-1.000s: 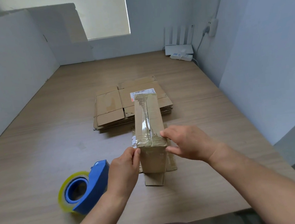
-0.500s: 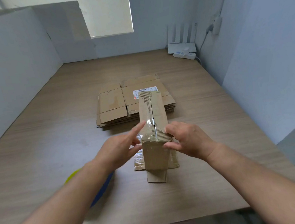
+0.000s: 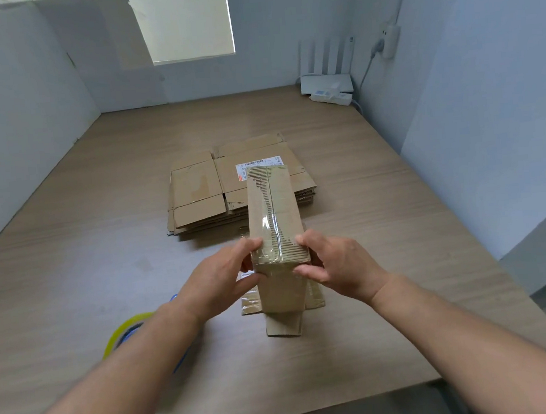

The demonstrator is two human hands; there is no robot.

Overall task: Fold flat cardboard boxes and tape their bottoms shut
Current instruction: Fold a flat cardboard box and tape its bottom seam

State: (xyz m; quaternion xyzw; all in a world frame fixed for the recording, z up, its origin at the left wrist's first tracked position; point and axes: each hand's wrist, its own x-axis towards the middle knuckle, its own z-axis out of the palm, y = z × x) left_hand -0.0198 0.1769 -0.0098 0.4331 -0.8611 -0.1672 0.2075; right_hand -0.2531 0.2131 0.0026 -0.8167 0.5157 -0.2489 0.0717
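Observation:
A narrow folded cardboard box (image 3: 274,213) stands bottom-up on the wooden table (image 3: 73,274), with clear tape running along its top seam and its open flaps spread on the table below. My left hand (image 3: 220,279) grips its near left corner, thumb on the front face and fingers on the left side. On the near right corner my right hand (image 3: 336,264) grips it the same way. A stack of flat cardboard boxes (image 3: 204,196) lies just behind it. The blue tape dispenser with its yellowish roll (image 3: 127,331) sits at the left, mostly hidden by my left forearm.
White partition walls close in the table on the left, back and right. A white router with antennas (image 3: 326,80) and a power strip (image 3: 333,97) sit in the far right corner. The table's front edge runs just below my forearms.
My left hand swept over the taped seam with fingers stretched, then came down onto the box's near left corner. The right hand stayed on the right corner. The camera moved closer.

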